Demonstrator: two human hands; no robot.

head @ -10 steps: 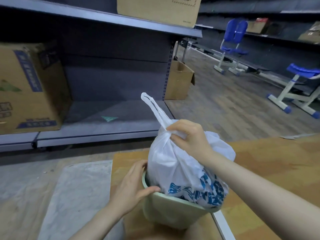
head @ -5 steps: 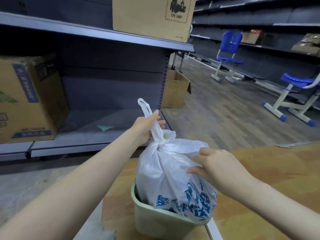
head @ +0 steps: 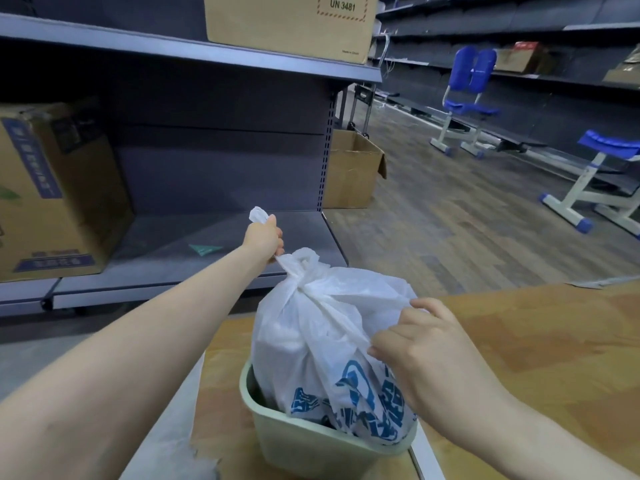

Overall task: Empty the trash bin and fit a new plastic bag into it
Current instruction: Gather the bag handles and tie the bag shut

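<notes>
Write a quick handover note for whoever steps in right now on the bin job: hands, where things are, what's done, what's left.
Left hand: grips one handle strip of the white bag, pulling it up and away.
Right hand: pinches the other strip near the bag's side.
The bag, gathered at the neck, sits in the green bin on the wooden tabletop.
Done: bag top gathered.
Left: finish tying if loose, lift the bag out, fit a new bag; none is in view.

At your 12 o'clock, the top-shelf box reads "UN 3481" and, small, "Made in China". Bag print and left box labels are unreadable.
</notes>
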